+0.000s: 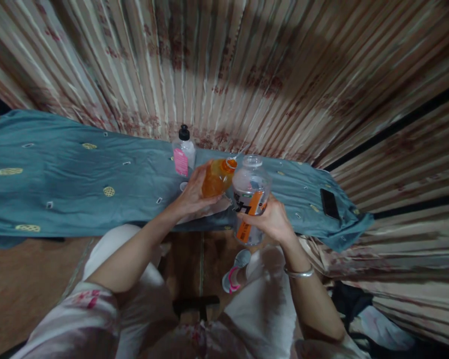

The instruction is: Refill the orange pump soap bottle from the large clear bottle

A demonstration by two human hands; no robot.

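Observation:
My left hand [196, 192] is wrapped round a bottle of orange liquid [217, 178], which is tilted with its open mouth toward the right. My right hand [271, 218] grips a larger clear plastic bottle [251, 192] with an orange and black label; it stands nearly upright, its mouth uncapped. The two bottles are close together, the orange one's neck beside the clear one's shoulder. Under my left hand lies a pale flat sheet or cloth [209, 209], partly hidden. A small white round piece [183, 186], maybe a cap, is near my left fingers.
A pump bottle [184, 152] with a pink label and black top stands behind my left hand. A phone [330, 203] lies at the right end of the narrow table with a blue-green cloth [75, 174]. A pleated curtain [209, 75] hangs right behind it.

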